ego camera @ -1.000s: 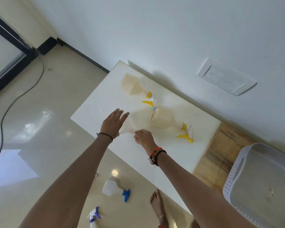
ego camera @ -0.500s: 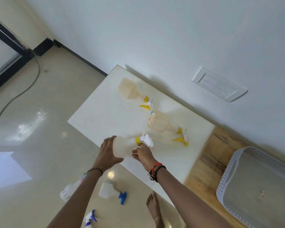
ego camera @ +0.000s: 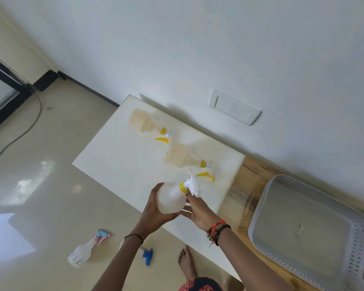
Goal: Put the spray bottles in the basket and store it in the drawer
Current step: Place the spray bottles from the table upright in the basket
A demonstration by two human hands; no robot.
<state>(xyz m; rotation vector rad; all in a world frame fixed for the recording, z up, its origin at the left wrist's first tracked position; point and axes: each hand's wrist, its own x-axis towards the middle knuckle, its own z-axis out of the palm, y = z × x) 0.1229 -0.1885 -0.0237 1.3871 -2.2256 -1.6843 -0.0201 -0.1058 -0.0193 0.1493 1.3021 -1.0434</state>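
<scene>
A clear spray bottle with a yellow collar and white trigger head (ego camera: 173, 196) is lifted above the white table top (ego camera: 114, 162). My left hand (ego camera: 155, 208) wraps around its body from the left. My right hand (ego camera: 200, 211) touches it from below and to the right, palm up with fingers spread. Two more yellow-trigger bottles lie on the table: one at the back (ego camera: 144, 123), one nearer (ego camera: 182, 158). The white perforated basket (ego camera: 345, 246) stands empty on the wooden surface (ego camera: 237, 198) to the right.
On the floor lie a bottle with a pink and blue head (ego camera: 85, 249) and a bottle with a blue trigger (ego camera: 147, 256), partly behind my left arm. My bare foot (ego camera: 186, 260) is by the table. A black cable (ego camera: 19, 135) runs across the floor at left. A switch plate (ego camera: 233, 107) is on the wall.
My hands have raised the spray bottle off the table and carried it to the right, toward the basket. My right hand has slipped from the neck to under the body.
</scene>
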